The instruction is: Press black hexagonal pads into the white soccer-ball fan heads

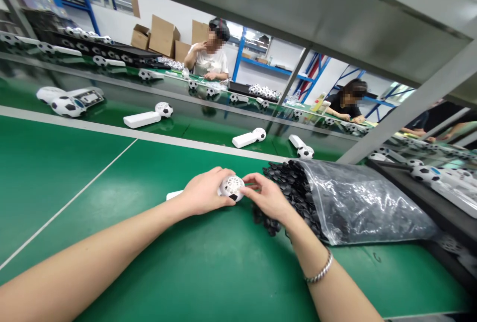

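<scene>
My left hand [204, 190] is wrapped round a small white handheld fan with a football-patterned head [233, 188]. The fan's vented grille faces up, and one black patch shows on its near side. Part of its white handle sticks out to the left, beneath my wrist. At the right edge of the fan head, the thumb and fingertips of my right hand [265, 197] are pinched together; whatever they hold is too small to make out. Close behind this hand, many small flat black pieces [288, 183] spill from the mouth of a clear plastic bag [365, 202].
Beyond the green bench [112, 183] runs a conveyor belt [194, 138] carrying football fans, such as a white one [149, 115]. A black tray [395, 170] of fans stands at right. Across the line sit a person in white [210, 58] and another in black [348, 103].
</scene>
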Demonstrator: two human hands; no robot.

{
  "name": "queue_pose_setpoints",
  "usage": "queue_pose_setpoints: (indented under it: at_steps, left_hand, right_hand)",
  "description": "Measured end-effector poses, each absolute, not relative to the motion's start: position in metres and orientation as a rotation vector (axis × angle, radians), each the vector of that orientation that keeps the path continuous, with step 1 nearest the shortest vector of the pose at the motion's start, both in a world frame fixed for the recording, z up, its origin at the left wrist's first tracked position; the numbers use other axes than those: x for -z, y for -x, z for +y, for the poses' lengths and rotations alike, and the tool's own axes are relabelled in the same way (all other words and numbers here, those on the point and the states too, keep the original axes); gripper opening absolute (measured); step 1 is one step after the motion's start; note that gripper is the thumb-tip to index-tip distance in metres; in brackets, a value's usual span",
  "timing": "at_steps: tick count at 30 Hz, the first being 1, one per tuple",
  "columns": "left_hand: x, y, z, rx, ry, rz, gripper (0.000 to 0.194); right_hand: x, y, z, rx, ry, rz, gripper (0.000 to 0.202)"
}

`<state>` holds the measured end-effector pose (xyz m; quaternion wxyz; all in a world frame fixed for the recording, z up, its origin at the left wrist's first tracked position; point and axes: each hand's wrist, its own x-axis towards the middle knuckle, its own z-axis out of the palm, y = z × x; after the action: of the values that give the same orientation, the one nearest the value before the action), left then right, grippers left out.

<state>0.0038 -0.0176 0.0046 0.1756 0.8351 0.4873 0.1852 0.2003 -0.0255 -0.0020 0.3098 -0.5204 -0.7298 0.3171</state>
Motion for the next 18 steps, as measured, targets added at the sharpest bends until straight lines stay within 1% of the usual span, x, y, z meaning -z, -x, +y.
queue_pose_setpoints:
  at_steps: [3,5,7,11,15,18]
  left_hand:
    - [-0.005,0.002,-0.012,-0.447,-2.388,1.387,0.055]
    - [-0.003,0.006,-0.008,-0.423,-2.475,1.382,0.051]
    - [0.000,0.008,-0.005,-0.454,-2.601,1.329,0.051]
    - [0.006,0.006,-0.004,-0.519,-2.734,1.198,0.060]
    - [0.009,0.004,-0.003,-0.527,-2.748,1.117,0.061]
    - [0.010,0.004,-0.002,-0.526,-2.735,1.110,0.059]
  right_hand:
    - [-0.009,-0.220,-0.023,-0.692,1.679,-2.079,0.014]
    - [-0.009,-0.226,-0.023,-0.634,1.793,-2.181,0.015]
    - [-0.006,-0.226,-0.024,-0.593,1.824,-2.252,0.015]
    - [-0.002,-0.218,-0.027,-0.592,1.747,-2.309,0.009]
    - [-0.006,-0.214,-0.029,-0.716,1.515,-2.240,0.004]
    - [-0.011,-0.211,-0.032,-0.769,1.374,-2.145,0.010]
